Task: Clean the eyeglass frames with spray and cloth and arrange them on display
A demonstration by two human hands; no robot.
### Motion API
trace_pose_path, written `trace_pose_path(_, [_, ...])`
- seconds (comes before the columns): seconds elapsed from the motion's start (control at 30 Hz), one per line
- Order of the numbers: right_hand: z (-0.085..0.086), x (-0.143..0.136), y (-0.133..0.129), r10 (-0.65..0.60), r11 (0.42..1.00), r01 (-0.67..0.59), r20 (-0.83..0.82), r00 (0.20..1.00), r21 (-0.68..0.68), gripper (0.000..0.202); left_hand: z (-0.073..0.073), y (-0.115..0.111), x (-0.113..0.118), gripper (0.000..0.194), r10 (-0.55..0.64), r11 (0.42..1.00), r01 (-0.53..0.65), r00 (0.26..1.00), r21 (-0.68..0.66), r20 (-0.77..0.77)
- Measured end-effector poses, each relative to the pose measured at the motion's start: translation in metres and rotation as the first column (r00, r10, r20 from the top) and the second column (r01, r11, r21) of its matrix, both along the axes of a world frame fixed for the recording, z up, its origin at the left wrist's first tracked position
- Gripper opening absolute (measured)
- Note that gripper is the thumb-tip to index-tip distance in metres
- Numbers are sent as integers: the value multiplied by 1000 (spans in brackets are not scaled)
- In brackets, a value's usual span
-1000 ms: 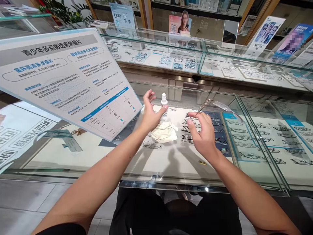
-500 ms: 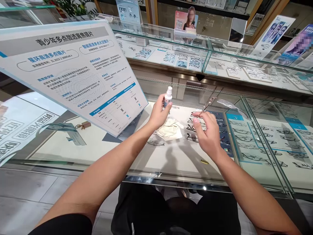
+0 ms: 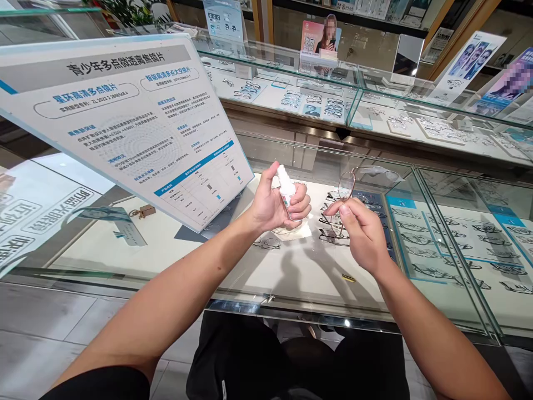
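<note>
My left hand (image 3: 278,204) is wrapped round a small white spray bottle (image 3: 286,186), which leans with its top up and to the left. The thumb is raised beside the bottle's top. To the right, my right hand (image 3: 363,228) pinches a pair of thin-framed eyeglasses (image 3: 353,182), held up over the glass counter with a lens turned toward the bottle. A gap separates glasses and bottle. Beneath my left hand lies a pale yellow cloth (image 3: 300,233), partly hidden by the fingers. Another pair of round glasses (image 3: 270,243) rests left of the cloth.
A large printed sign (image 3: 125,122) stands close on the left. Rows of eyeglass frames (image 3: 441,233) fill the glass case on the right. A small yellow-black item (image 3: 348,278) lies near the front edge. A further glass display case (image 3: 287,66) runs along the back.
My left hand has turned and closed its fingers round the bottle, which now tilts left, its thumb lifted toward the top. My right hand has rotated the glasses, bringing a lens upright facing the bottle.
</note>
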State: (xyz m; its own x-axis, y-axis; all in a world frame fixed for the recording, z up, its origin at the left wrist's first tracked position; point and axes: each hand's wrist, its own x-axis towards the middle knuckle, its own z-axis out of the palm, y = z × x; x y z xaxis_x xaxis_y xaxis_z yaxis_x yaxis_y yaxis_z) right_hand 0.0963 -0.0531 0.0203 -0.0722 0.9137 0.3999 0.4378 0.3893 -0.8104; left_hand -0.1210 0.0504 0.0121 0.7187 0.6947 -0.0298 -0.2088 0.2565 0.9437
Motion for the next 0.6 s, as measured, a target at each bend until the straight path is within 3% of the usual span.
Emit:
trace_pose_path(0.1, [2,-1,-3,80,995,-82,-41,996,-48,40,-6,-3,6,82,159,963,-145,986,226,-46])
trace_pose_path(0.17, [2,-1,-5,136,985,-145,-91,986,-98,41,-11,-7,11,76,294,873,-242,954,423,-61])
trace_pose_path(0.23, [2,-1,-6,186,969,-205,-134,973,-138,41,-16,-10,14,73,344,810,-257,936,526,-71])
trace_pose_path(0.6, [-2,-3,-5,290,925,-322,-173,941,-200,42,-23,-12,14,67,212,848,-146,975,509,-73])
